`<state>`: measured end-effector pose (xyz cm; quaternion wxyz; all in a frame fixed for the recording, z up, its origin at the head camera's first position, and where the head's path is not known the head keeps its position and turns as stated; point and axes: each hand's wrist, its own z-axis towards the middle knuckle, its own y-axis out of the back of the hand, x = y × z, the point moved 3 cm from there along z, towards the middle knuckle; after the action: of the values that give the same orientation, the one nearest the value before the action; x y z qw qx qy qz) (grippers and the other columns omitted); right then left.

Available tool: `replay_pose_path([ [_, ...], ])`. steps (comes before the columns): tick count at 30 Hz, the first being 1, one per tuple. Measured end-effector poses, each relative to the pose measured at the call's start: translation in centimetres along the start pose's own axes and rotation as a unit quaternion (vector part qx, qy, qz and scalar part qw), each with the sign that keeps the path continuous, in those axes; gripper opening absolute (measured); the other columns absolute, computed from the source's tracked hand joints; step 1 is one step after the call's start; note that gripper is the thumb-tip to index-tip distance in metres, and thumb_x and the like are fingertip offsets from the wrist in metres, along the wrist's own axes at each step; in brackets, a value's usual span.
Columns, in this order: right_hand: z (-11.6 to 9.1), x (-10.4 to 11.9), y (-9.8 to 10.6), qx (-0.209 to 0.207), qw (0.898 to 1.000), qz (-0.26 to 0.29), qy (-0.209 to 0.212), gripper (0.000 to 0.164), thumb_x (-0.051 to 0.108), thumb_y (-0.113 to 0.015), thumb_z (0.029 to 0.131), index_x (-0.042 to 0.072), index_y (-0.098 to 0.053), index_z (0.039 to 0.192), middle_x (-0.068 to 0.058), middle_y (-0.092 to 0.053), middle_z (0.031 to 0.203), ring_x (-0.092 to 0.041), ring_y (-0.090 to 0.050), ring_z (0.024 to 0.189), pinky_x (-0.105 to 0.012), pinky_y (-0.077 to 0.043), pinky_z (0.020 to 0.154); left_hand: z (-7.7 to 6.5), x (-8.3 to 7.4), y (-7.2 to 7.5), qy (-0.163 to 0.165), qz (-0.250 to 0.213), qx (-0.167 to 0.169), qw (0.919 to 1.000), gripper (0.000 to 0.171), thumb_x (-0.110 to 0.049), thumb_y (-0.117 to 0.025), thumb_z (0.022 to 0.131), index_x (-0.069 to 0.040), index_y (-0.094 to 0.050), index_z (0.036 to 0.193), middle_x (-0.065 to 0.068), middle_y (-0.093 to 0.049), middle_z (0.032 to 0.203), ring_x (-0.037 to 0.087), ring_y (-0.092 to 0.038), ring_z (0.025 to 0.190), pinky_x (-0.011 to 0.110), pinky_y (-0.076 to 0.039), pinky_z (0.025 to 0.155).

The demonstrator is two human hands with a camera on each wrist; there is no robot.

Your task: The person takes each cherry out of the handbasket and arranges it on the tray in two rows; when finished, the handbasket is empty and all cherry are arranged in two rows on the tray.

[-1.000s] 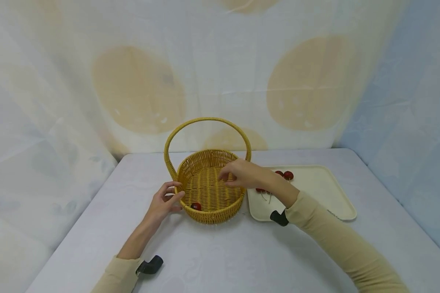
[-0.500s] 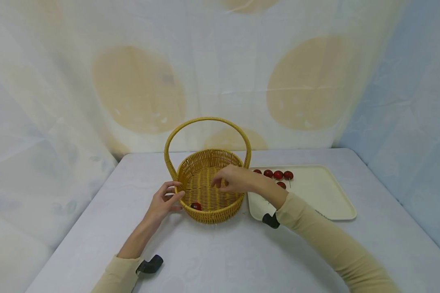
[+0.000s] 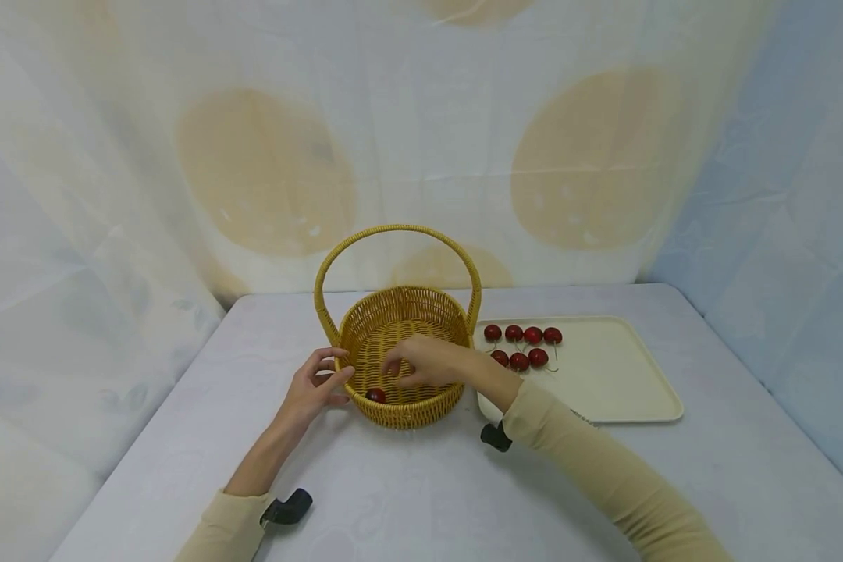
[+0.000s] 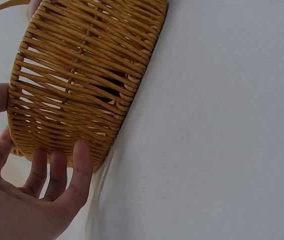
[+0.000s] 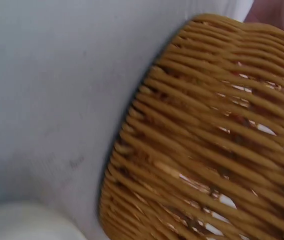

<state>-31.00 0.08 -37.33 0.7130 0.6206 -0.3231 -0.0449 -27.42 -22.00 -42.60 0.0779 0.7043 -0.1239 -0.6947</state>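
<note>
A yellow wicker basket [image 3: 409, 415] with a tall arched handle stands mid-table. Low inside it, near the front left, lies one dark red cherry [image 3: 375, 396]; a dark red patch also shows through the weave in the left wrist view. My left hand [image 3: 312, 390] rests against the basket's left side, relaxed fingers [image 4: 82, 155] spread along the outer wall. Over the basket's inside, right of the cherry, hovers my right hand [image 3: 428, 363], its fingers loosely bent and nothing visible between them. In the right wrist view the woven wall [image 5: 212, 125] hides this hand's fingers.
A cream tray [image 3: 618, 367] lies right of the basket, under my right forearm. Several stemmed cherries [image 3: 513, 333] sit in two rows on its left part. A white cloth covers the table [image 3: 393, 492]; patterned curtains [image 3: 435, 140] hang behind and at both sides.
My right hand has moved left and toward me inside the basket, nearer the cherry, uncovering more cherries on the tray. The left hand and the basket have stayed put.
</note>
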Motion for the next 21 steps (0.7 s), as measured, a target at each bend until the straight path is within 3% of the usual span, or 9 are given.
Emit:
replay_pose_path([
  [7,0.8,0.2,-1.3,0.004,1.0,0.001,-0.001,0.03,0.017,-0.067,0.094,0.012,-0.066,0.123,-0.002,-0.071,0.114,-0.017,-0.066,0.104,-0.022,-0.053,0.085,-0.5,-1.1,0.0,0.013,-0.001,0.009,0.9999,0.047,-0.032,-0.066,0.094,-0.016,-0.049,0.135,0.011,-0.049,0.12,0.019,-0.059,0.103,0.047,-0.06,0.086],
  [14,1.1,1.0,-1.8,-0.004,0.999,-0.035,-0.011,0.037,0.024,-0.067,0.094,0.018,-0.063,0.13,-0.001,-0.063,0.13,-0.02,-0.059,0.122,-0.035,-0.05,0.104,-1.7,-3.0,-0.2,0.01,-0.002,0.014,0.9998,0.043,-0.029,-0.064,0.096,-0.014,-0.05,0.134,0.011,-0.05,0.118,0.023,-0.06,0.105,0.048,-0.059,0.088],
  [21,1.6,1.3,-2.5,0.01,0.999,-0.039,0.013,0.033,0.022,-0.068,0.094,0.018,-0.066,0.127,0.003,-0.068,0.121,-0.016,-0.063,0.11,-0.025,-0.052,0.094,-1.1,-2.1,0.0,0.01,-0.006,0.014,0.9998,0.044,-0.029,-0.065,0.095,-0.014,-0.049,0.134,0.012,-0.049,0.118,0.017,-0.06,0.1,0.046,-0.06,0.086],
])
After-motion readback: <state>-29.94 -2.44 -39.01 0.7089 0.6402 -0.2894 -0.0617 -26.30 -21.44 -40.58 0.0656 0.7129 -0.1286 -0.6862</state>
